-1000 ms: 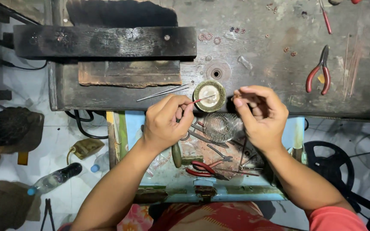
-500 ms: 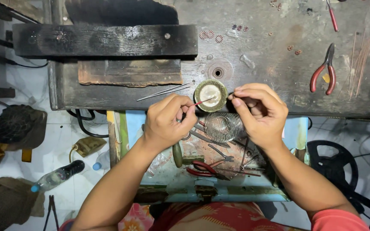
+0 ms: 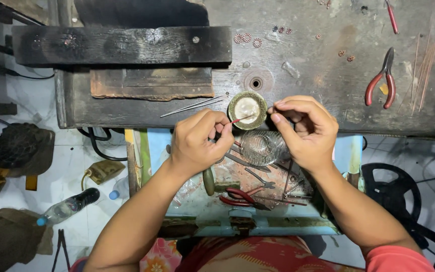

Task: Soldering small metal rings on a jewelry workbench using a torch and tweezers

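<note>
Round dish (image 3: 247,109), brass-rimmed with a pale glossy inside, sits on the near edge of the dark worn workbench (image 3: 328,80), between the two hands. Left hand (image 3: 200,143) is pinched shut on a thin red-tipped stick (image 3: 240,119); the stick's far end reaches over the dish's pale inside. Right hand (image 3: 303,132) is curled just right of the dish, thumb and forefinger pressed together on something too small to make out. Hands are close but not touching.

Containers: a blue drawer (image 3: 250,191) stands open below the bench edge, under both wrists. In it: a clear glass bowl (image 3: 263,147), red-handled pliers (image 3: 242,198), several thin metal tools and bits of scrap. Contents of the glass bowl cannot be told.

On the bench: tweezers (image 3: 192,107) left of the dish, a second pair of red pliers (image 3: 381,80) far right, small rings (image 3: 247,38) scattered at the far side. A plastic bottle (image 3: 66,206) lies on the floor, left.

Versus half a second back: hands, stick and dish hold the same arrangement; the right hand remains beside the dish rim. No item on the bench or in the drawer has shifted.
</note>
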